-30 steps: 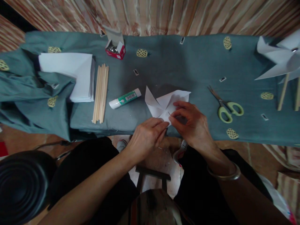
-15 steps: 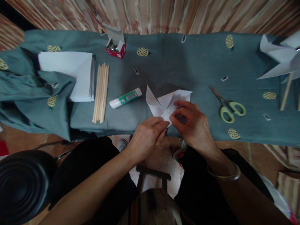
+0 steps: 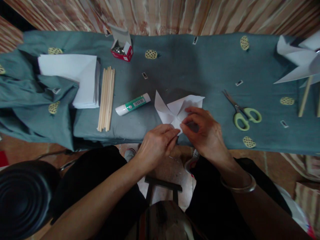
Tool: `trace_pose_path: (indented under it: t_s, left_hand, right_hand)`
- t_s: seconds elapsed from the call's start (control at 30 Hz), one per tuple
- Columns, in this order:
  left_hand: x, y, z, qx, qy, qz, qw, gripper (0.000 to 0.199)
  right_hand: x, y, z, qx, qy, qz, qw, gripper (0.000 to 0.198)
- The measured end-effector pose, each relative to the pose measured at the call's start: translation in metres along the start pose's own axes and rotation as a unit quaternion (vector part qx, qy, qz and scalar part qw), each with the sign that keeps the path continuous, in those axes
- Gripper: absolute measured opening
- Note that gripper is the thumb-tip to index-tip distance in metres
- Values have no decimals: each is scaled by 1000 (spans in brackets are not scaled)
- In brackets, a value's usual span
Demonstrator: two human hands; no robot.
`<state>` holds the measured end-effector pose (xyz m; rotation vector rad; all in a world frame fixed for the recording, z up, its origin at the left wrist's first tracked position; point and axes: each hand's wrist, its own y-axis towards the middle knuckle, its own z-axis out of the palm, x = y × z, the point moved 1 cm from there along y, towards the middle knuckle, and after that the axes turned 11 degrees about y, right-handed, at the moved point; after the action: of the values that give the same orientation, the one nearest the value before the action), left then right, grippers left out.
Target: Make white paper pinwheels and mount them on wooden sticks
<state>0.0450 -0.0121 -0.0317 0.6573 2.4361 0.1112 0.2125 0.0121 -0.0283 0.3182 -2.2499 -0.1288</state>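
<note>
pinwheel [image 3: 188, 101] | left fingers [image 3: 172, 134] pinch it | right fingers [image 3: 188, 131] touching, grip unclear | teal tablecloth [image 3: 215, 70], curtain [image 3: 165, 16]

Dim light; soft shadow on tablecloth [image 3: 215, 66] beyond folded paper [image 3: 178, 110]; frame edges stretched; fine detail soft.

Striped curtain [image 3: 160, 18] behind; round black object [image 3: 22, 201] left.
</note>
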Motion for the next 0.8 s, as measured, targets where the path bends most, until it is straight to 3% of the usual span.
trace_pose_path:
  t_s: [0.43,0.8]
  left_hand:
    - [-1,0,0,-6,-3,5,1000,18]
    - [-1,1,0,11,-4,-6,1000,20]
  right_hand:
    - [-5,-5,4,-11,34,-39,999,14]
    - [2,-6,2,57,-43,-53,996,26]
